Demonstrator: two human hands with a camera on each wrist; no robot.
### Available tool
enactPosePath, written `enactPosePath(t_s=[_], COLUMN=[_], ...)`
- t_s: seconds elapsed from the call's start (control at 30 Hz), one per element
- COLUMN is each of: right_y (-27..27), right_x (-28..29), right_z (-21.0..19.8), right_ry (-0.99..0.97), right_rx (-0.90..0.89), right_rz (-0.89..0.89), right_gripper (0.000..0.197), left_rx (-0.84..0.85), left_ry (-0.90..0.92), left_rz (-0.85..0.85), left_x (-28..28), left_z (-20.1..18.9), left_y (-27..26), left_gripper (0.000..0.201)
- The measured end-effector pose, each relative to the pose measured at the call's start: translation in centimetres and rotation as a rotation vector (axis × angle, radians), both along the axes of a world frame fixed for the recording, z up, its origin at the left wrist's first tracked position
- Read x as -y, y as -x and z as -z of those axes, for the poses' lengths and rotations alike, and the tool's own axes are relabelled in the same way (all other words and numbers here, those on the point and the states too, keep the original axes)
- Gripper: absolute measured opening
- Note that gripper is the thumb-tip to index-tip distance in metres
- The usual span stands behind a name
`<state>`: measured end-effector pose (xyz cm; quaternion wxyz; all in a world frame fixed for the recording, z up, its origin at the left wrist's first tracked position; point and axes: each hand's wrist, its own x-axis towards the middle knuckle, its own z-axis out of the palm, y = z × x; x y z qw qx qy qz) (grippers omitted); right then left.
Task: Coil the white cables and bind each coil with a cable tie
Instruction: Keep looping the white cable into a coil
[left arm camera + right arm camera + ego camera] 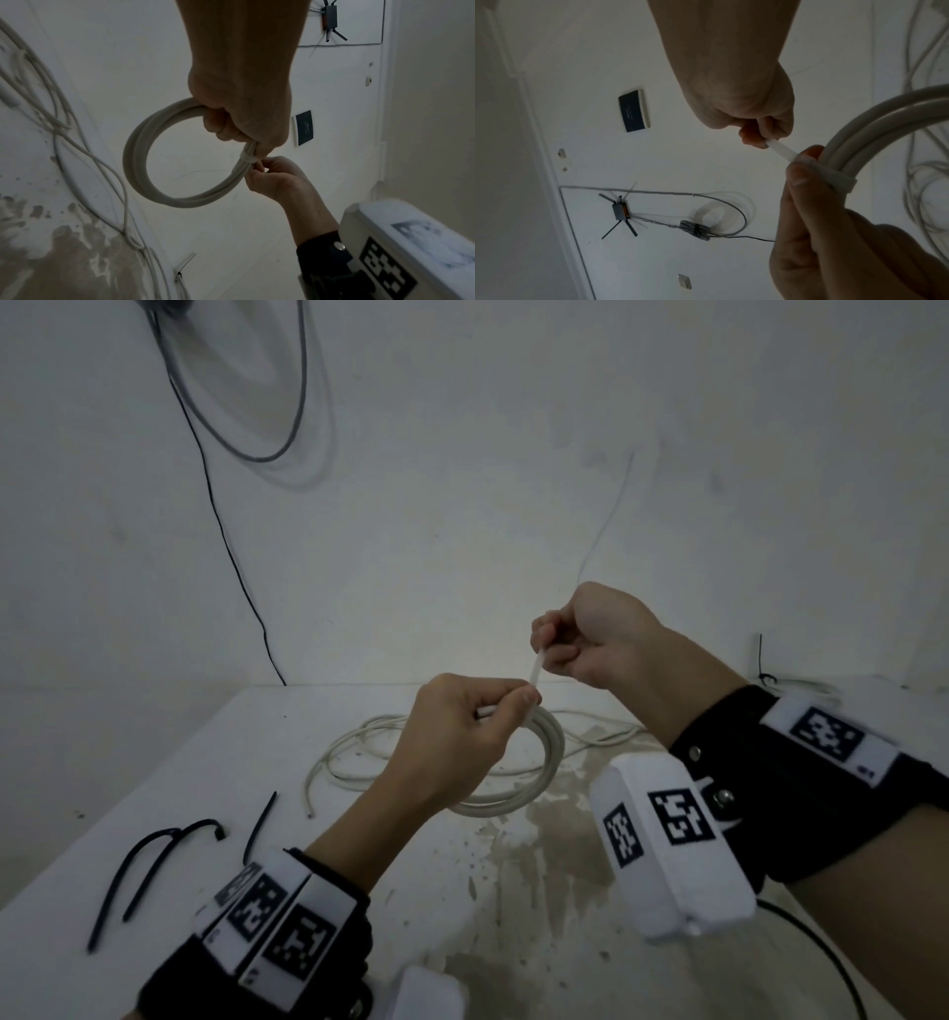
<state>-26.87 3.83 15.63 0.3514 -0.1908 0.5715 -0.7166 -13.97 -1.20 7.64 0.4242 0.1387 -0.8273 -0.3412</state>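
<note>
My left hand (516, 706) grips a coil of white cable (547, 755) and holds it above the white table (359, 891). A white cable tie (535, 671) is looped round the coil's strands just beside the left fingers. My right hand (545, 650) pinches the tie's free tail, which rises up and to the right from the coil. In the left wrist view the coil (136, 162) hangs as a round loop with the tie band (248, 158) close round it. The right wrist view shows the tail (780, 150) stretched between both hands.
A loose white cable (354, 742) sprawls on the table behind the coil. Black cable ties (154, 855) and a short one (259, 821) lie at the left front. Another white cable with a black tie (766, 679) lies at the far right. A brown stain (544, 845) marks the table's middle.
</note>
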Motion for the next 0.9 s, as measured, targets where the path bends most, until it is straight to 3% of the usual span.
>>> enactPosePath(t_s=[0.17,0.37,0.43,0.53,0.6,0.73,0.9], right_y=[0.3,0.3,0.3,0.4,0.2,-0.8,-1.9], right_x=[0.6,0.7,0.4,-0.4,-1.1,-2.6,-2.7], right_z=[-0.3,0.2,0.1,-0.4,0.1,3.1,6.7], right_ry=[-0.021,-0.027,-0.005,0.077,0.028,-0.230,-0.155], right_rx=[0.108,0.086,0.058,-0.013,-0.162,-0.549,-1.111], right_rz=[0.009,-0.037,-0.075,-0.139,-0.193,-0.365,-0.172], right_gripper=[0.027,0.028,0.029,0.020,0.013,0.042,0.034], left_rx=[0.048,0.092,0.082,0.020,-0.032,-0.178,-0.195], left_ry=[0.138,0.270,0.216,-0.047,-0.278,-0.624,-0.706], left_rz=[0.045,0.142,0.153,0.133,0.156,0.144,0.040], left_x=[0.1,0.2,0.3,1.0,1.3,1.6,1.8], left_z=[-0.4,-0.3,-0.7,-0.8,-0.6,-0.6,-0.4], left_y=[-0.3,-1.2,-1.3,-1.0,-0.6,0.1,0.7], left_gripper=[0.021,0.036,0.030,0.024,0.031,0.043,0.047])
